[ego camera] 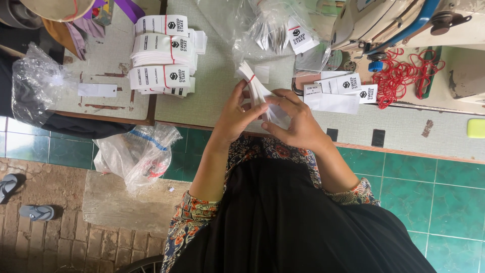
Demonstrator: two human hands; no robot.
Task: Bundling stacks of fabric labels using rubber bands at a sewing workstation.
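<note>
Held thing: a fanned stack of white paper tags (255,88) bound near its top by a thin red rubber band, its edges splayed out like a deck of cards; it stands tilted above the table edge, between both hands.
Left hand (236,115): fingers curled round the lower left side of the stack, thumb pressed against it, pinching the tags.
Right hand (298,121): fingers bent against the lower right part of the stack, thumb and forefinger closed on the tags' bottom ends.
Table (212,96): a pale green, finely patterned work surface with a brown wooden edge, under the hands.
Finished bundles (164,55): white printed tags with black marks, tied in red bands and piled up well to the left of the hands.
Loose tags (343,88): a few white printed tags lying flat just right of the hands.
Clear plastic bag (275,28): crumpled, holding more white tags, beyond the stack.
Red rubber bands (404,76): a loose tangle far right, beside a cream sewing machine (404,20).
Floor: green tiles (434,192) below the table.
</note>
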